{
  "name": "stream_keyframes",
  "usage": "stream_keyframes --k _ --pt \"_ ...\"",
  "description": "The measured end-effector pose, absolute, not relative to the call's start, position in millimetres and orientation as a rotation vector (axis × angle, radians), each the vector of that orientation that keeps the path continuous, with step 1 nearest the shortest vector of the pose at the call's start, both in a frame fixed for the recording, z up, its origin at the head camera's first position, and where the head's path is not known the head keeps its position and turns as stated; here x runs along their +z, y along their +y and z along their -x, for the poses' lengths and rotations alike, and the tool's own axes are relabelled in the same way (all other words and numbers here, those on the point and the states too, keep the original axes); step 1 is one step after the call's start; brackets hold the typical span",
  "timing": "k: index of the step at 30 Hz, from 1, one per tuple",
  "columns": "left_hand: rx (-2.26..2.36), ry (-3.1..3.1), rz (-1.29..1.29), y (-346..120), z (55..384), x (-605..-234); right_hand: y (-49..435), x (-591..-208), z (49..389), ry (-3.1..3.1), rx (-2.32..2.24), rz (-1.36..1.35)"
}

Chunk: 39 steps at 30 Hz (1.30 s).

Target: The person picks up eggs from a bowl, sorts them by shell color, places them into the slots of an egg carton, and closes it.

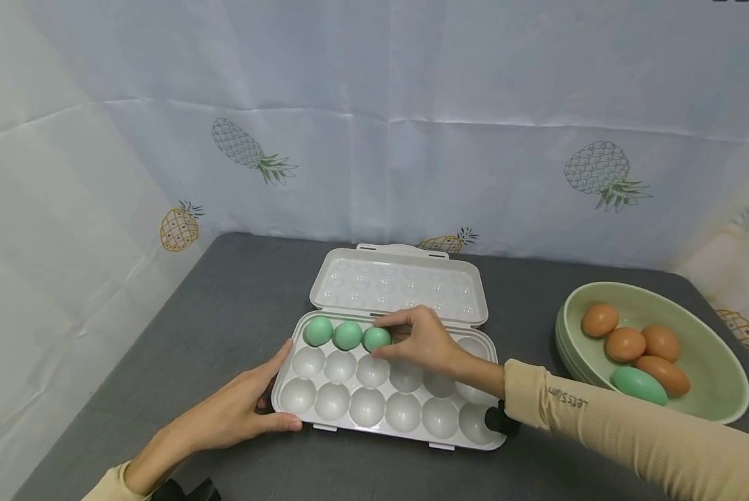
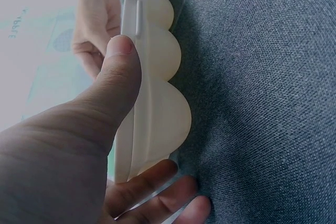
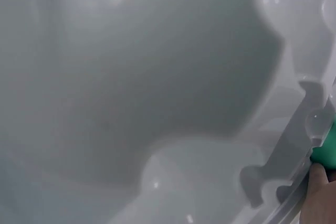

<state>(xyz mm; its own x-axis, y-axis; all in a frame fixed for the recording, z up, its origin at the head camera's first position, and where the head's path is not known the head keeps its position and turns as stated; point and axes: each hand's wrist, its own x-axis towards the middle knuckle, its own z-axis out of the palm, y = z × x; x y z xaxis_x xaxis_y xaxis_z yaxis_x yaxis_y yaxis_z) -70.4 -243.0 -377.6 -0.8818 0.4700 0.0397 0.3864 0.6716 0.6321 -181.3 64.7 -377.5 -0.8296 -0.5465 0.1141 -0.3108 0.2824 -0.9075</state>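
A white egg carton (image 1: 383,391) lies on the table with its lid (image 1: 406,282) folded back. My right hand (image 1: 427,342) pinches a green egg (image 1: 376,339) at the third hollow of the back row. Two more green eggs (image 1: 348,335) sit in the hollows to its left. With thumb and fingers, my left hand (image 1: 239,407) holds the carton's left end. In the left wrist view its thumb (image 2: 118,72) lies along the rim, fingers around the corner. Only a little of the green egg (image 3: 326,150) and the fingertips shows in the right wrist view.
A pale green bowl (image 1: 719,396) on the right holds several brown eggs (image 1: 625,344) and one green egg (image 1: 639,385). It appears to be stacked on other bowls. Behind the grey table (image 1: 237,299) hangs a white curtain (image 1: 374,174) with a pineapple print.
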Motion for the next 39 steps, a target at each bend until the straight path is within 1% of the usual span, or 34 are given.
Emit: stream_keyframes --k 7,13,22,30,39 --pt "0.996 2.757 -0.712 -242.4 71.2 -377.1 67.6 -376.3 179.8 2.281 -1.591 0.76" --pt "0.989 2.767 -0.711 -242.0 70.8 -377.4 72.5 -370.4 179.2 2.25 -1.637 0.67" --pt "0.983 2.784 -0.691 -242.6 70.6 -377.0 91.2 -349.3 178.9 2.165 -1.668 0.602" --pt "0.975 2.791 -0.692 -243.4 69.6 -379.6 123.6 -326.4 181.0 2.154 -1.722 0.613" --pt "0.969 2.796 -0.683 -243.0 69.5 -379.6 183.9 -315.4 179.7 2.177 -1.854 0.641"
